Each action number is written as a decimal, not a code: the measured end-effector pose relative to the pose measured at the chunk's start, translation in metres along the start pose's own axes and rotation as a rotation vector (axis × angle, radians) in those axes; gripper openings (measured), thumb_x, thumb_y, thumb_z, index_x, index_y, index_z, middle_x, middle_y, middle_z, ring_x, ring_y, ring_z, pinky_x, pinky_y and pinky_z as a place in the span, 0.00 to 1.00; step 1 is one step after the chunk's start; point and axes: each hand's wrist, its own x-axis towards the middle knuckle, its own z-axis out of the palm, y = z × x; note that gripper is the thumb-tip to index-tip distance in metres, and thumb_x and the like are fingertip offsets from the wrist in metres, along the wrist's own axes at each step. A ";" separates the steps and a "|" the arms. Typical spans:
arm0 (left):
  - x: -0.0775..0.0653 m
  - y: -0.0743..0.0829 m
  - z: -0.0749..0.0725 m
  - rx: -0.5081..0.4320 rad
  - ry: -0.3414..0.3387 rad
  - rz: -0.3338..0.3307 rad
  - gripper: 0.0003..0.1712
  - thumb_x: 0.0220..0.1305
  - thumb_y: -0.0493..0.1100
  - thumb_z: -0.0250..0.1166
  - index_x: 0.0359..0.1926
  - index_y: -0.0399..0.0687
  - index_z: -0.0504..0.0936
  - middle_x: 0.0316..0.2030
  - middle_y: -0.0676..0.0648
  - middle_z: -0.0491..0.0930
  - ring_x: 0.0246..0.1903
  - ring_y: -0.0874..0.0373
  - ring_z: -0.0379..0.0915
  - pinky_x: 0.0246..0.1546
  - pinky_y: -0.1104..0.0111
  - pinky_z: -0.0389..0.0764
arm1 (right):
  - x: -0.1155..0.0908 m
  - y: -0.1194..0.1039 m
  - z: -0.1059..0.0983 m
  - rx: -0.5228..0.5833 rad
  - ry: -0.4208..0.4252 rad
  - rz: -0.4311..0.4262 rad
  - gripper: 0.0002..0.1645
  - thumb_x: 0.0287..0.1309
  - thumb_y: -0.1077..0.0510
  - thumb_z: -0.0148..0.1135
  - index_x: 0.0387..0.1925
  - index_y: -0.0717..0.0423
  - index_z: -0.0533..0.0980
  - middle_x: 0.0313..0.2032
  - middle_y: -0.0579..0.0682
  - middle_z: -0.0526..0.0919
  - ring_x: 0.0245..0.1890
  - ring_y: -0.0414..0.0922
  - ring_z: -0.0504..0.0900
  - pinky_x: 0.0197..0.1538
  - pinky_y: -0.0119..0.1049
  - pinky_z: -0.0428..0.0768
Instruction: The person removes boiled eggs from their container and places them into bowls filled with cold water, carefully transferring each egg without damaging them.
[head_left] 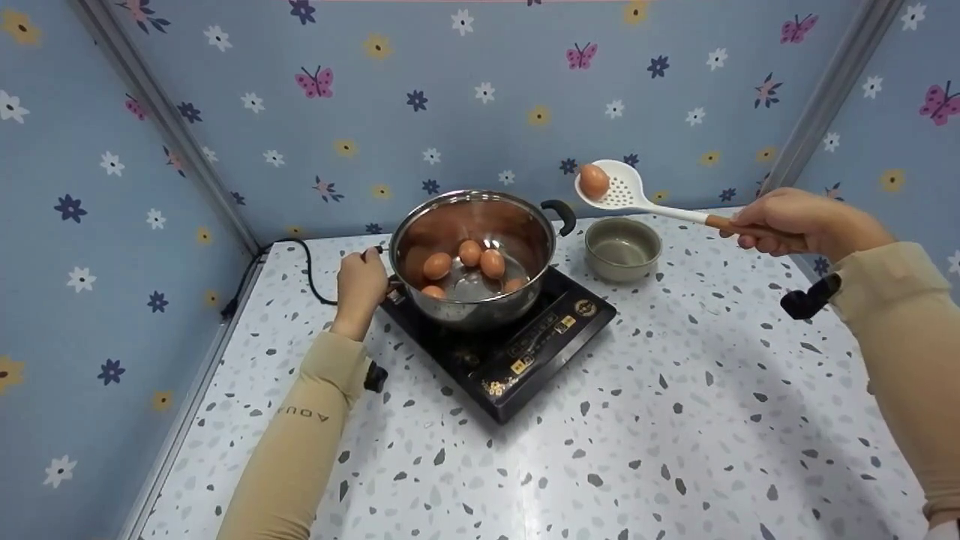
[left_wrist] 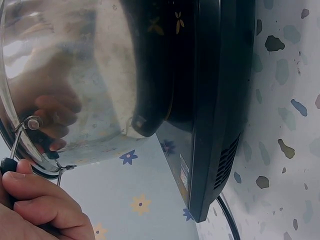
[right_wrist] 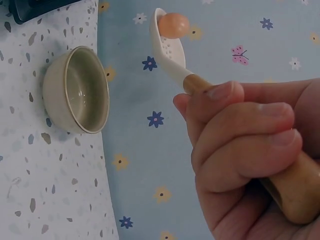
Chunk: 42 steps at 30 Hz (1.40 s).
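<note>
In the head view my right hand grips the wooden handle of a white slotted spoon. One brown egg rests in the spoon's bowl, raised above the table behind a small green-grey bowl. My left hand holds the side handle of a steel pot; the left wrist view shows fingers curled round that handle. Several brown eggs lie inside the pot. In the right wrist view the bowl has no egg visible in it.
Beneath the pot is a black induction cooker, set at an angle on the speckled table. Its black cord runs to the left wall. Flower-patterned panels stand close behind and at both sides.
</note>
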 end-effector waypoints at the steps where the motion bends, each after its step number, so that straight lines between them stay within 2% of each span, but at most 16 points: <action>1: 0.000 0.000 0.000 0.006 0.003 -0.003 0.23 0.89 0.47 0.40 0.37 0.42 0.74 0.23 0.48 0.70 0.22 0.55 0.66 0.32 0.61 0.72 | 0.001 0.002 0.000 0.000 -0.001 0.000 0.19 0.88 0.48 0.45 0.55 0.50 0.80 0.27 0.40 0.79 0.19 0.34 0.65 0.25 0.28 0.66; 6: -0.002 0.000 -0.001 0.021 0.017 -0.008 0.25 0.88 0.47 0.41 0.45 0.34 0.78 0.28 0.45 0.72 0.26 0.53 0.70 0.36 0.61 0.72 | 0.004 0.011 0.002 -0.008 -0.003 0.002 0.19 0.88 0.47 0.45 0.51 0.48 0.81 0.27 0.39 0.79 0.19 0.34 0.66 0.25 0.28 0.67; 15: -0.001 0.001 0.000 0.004 0.020 0.001 0.24 0.88 0.48 0.41 0.39 0.40 0.76 0.24 0.48 0.71 0.21 0.56 0.68 0.32 0.61 0.72 | 0.009 0.033 0.005 0.032 0.014 -0.003 0.19 0.87 0.50 0.45 0.58 0.54 0.80 0.27 0.40 0.81 0.20 0.33 0.69 0.26 0.27 0.70; 25: -0.001 -0.002 0.000 -0.041 -0.007 0.017 0.23 0.89 0.48 0.40 0.32 0.47 0.69 0.16 0.53 0.64 0.16 0.59 0.61 0.26 0.63 0.69 | 0.018 0.053 0.011 0.029 0.004 0.030 0.18 0.88 0.50 0.45 0.56 0.54 0.79 0.27 0.40 0.80 0.19 0.33 0.67 0.27 0.28 0.69; 30: -0.001 0.000 0.000 -0.025 0.009 0.020 0.23 0.89 0.48 0.41 0.35 0.44 0.72 0.20 0.50 0.67 0.19 0.57 0.64 0.29 0.62 0.70 | 0.024 0.063 0.013 0.039 0.002 0.041 0.17 0.87 0.50 0.46 0.52 0.51 0.80 0.26 0.39 0.80 0.20 0.33 0.69 0.26 0.27 0.70; 37: -0.002 0.002 0.000 -0.001 0.018 0.008 0.23 0.88 0.48 0.40 0.38 0.41 0.74 0.31 0.44 0.70 0.30 0.50 0.67 0.37 0.59 0.70 | 0.030 0.075 0.016 0.048 -0.010 0.047 0.18 0.88 0.50 0.45 0.48 0.48 0.82 0.26 0.39 0.80 0.19 0.32 0.69 0.27 0.27 0.71; 42: -0.002 0.000 0.000 -0.007 0.017 0.010 0.23 0.89 0.48 0.41 0.34 0.44 0.71 0.24 0.47 0.68 0.23 0.54 0.65 0.32 0.60 0.70 | 0.033 0.081 0.017 0.024 -0.010 0.057 0.19 0.87 0.49 0.46 0.49 0.48 0.84 0.26 0.39 0.81 0.20 0.33 0.71 0.27 0.28 0.72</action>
